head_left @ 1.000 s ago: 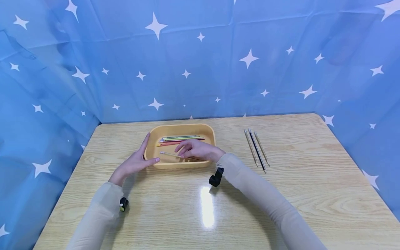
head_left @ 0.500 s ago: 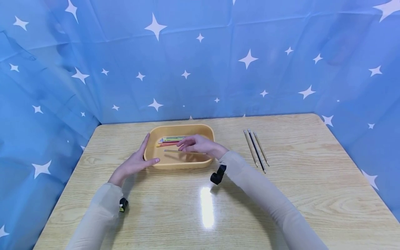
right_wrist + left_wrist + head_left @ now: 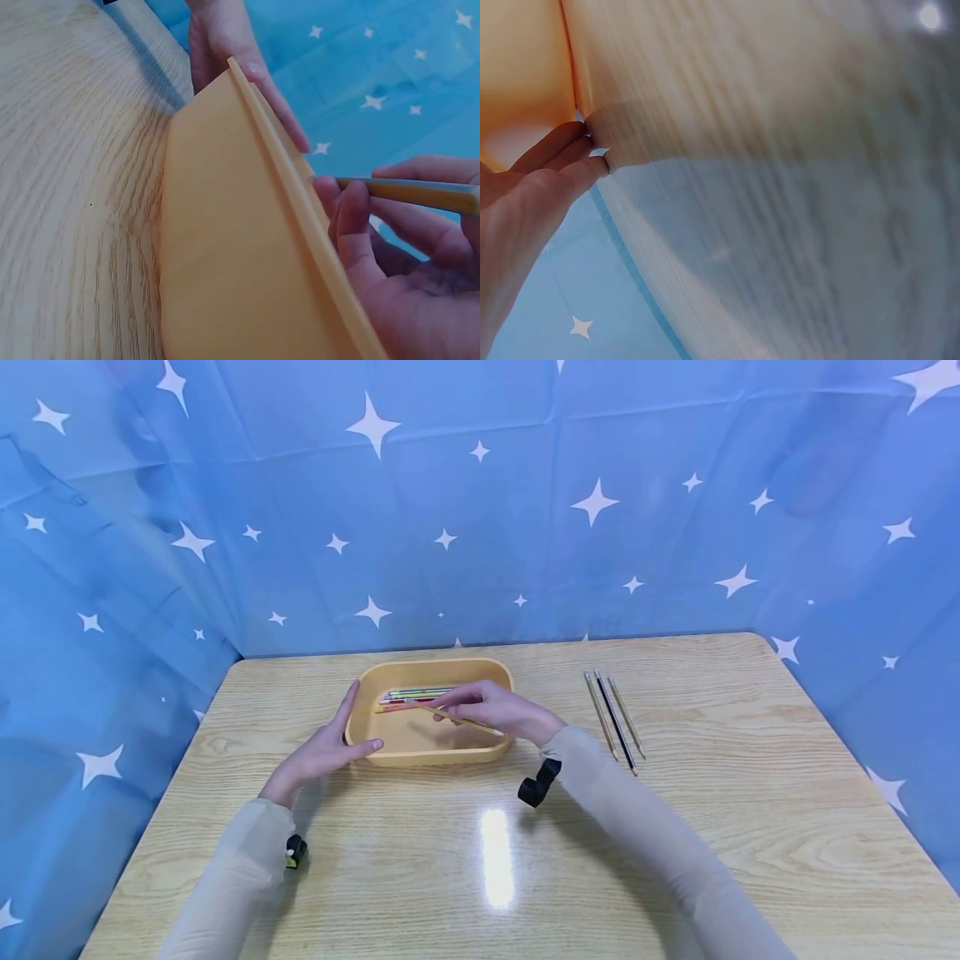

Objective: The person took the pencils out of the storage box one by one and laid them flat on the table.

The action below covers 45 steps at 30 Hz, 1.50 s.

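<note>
A shallow yellow-orange tray [image 3: 427, 759] stands at the back left of the table. Inside, several coloured pencils [image 3: 405, 697] lie side by side along its far part. My right hand [image 3: 495, 707] is over the tray and pinches a golden-yellow pencil [image 3: 477, 724] between thumb and fingers. That pencil slants above the tray floor, its left end overlapping the coloured pencils in the head view. My left hand [image 3: 321, 756] rests at the tray's left end, fingers straight along the outer side and thumb across the front corner of the rim.
Right of the tray, two golden pencils [image 3: 601, 716] [image 3: 627, 717] and a dark pencil [image 3: 617, 722] lie roughly parallel on the wooden table [image 3: 420, 860]. A blue curtain with white stars [image 3: 517, 552] hangs behind the table's back edge.
My right hand has lifted the golden-yellow pencil from the tray floor and moved slightly right and back; the pencil's tilt has changed. My left hand has stayed at the tray's left end.
</note>
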### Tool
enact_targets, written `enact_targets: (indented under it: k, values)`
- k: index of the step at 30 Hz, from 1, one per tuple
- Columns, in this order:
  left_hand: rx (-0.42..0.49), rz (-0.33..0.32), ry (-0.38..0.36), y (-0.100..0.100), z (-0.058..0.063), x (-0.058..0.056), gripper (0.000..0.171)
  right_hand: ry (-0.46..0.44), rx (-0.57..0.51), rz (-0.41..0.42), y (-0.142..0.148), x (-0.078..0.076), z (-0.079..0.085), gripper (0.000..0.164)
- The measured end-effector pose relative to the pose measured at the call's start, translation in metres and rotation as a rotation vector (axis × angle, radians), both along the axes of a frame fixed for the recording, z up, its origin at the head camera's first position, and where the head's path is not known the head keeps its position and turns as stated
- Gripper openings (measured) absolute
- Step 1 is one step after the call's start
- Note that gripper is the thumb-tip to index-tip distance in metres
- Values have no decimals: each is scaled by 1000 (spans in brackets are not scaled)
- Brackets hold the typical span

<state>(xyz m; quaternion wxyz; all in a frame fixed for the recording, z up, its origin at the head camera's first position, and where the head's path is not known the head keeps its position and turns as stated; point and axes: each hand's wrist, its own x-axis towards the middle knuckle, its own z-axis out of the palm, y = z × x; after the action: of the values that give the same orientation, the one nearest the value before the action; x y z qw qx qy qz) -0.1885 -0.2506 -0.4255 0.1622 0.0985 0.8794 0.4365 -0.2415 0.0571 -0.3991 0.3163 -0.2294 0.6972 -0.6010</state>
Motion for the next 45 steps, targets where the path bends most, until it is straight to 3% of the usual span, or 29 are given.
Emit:
enact_targets:
  k: [8,22,34,45]
  values:
    - [-4,-2,3,1,1,0,106,85,-50,27,23,8,9,37]
    - [1,-3,-4,1,1,0,106,247,60,-26,75,21,20,35]
    - [-3,-2,9,2,-1,0,106,265,146,-105,121,28,8,36]
    - [7,-31,19,3,4,0,108,301,239,-259,160,38,-5,37]
